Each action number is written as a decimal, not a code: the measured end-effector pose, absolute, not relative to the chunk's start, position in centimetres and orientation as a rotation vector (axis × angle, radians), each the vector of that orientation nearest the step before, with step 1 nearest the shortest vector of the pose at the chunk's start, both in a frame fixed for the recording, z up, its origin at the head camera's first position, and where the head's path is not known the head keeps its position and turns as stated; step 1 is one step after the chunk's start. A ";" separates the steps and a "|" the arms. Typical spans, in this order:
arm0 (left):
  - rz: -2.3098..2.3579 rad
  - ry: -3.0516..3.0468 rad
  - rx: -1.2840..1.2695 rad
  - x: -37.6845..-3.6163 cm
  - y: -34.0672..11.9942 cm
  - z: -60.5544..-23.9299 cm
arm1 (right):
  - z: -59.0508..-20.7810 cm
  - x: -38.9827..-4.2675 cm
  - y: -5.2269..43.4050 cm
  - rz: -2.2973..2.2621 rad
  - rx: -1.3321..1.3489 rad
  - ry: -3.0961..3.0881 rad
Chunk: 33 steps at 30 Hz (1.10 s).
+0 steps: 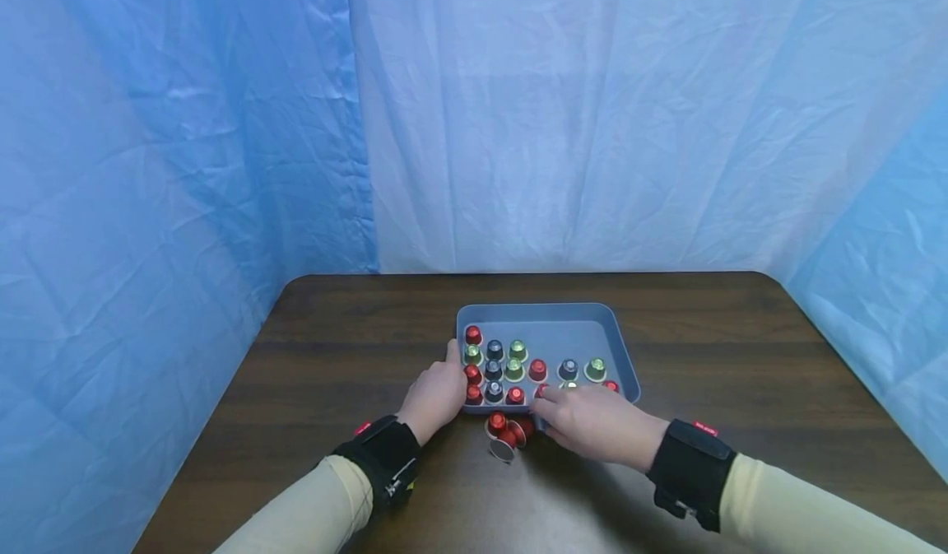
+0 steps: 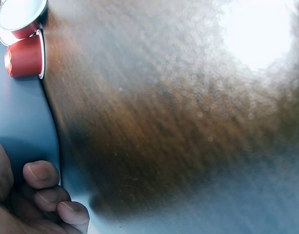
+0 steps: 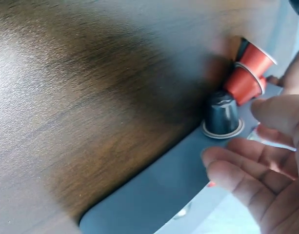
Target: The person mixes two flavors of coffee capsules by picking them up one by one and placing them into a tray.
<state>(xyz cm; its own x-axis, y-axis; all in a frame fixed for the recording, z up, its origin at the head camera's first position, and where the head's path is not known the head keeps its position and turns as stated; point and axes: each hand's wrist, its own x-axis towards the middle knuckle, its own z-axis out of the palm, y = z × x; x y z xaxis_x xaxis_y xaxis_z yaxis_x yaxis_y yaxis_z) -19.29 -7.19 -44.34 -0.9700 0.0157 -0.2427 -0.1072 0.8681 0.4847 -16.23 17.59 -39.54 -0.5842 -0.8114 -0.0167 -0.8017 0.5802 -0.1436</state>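
Where the blue sheeting (image 1: 185,126) closes off the far side and both flanks, the dark wood bench (image 1: 333,356) is boxed in on three sides, and its near edge is cut off by the bottom of the head view. Bare wood lies wide open to the left and right of the grey tray (image 1: 551,317), which sits at the middle of the bench, well back from the far edge. Its far half is bare; coffee capsules (image 1: 494,370), red, green and dark, stand in rows along its left part and near side, some hidden behind the hands.

The left hand (image 1: 437,393) rests against the tray's near left corner with its fingers (image 2: 41,174) curled against the outer wall; the left wrist view is blurred and shows little else, so how firm the hold is cannot be told. The right hand (image 1: 592,422) lies over the tray's near rim, covering the capsules beneath it. In the right wrist view its fingers (image 3: 237,168) are loosely spread and close on nothing, beside a dark capsule (image 3: 221,116) standing on the rim. Three loose red capsules (image 1: 507,437) lie tipped on the bench between the two hands, just off the tray's near edge.
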 end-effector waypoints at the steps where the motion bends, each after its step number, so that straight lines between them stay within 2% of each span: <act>1: 0.748 2.800 -0.071 -19.3 -7.2 -44.3 | -39.6 -16.2 17.6 -0.186 -1.400 2.720; 18: 0.785 2.778 -0.090 -19.1 -7.3 -44.2 | -39.9 -15.0 16.8 0.166 -1.393 2.741; 33: 0.797 2.778 -0.087 -19.0 -7.3 -44.2 | -40.2 -14.4 17.4 0.013 -1.273 2.735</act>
<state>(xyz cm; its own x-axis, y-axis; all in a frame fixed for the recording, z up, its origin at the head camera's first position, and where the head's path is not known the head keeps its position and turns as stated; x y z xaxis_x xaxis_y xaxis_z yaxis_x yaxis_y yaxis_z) -19.02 -7.28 -44.15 -0.9672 0.0111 -0.2539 -0.1252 0.8488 0.5138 -14.41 17.43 -40.21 -0.6377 -0.7614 -0.1164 -0.7625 0.6454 -0.0446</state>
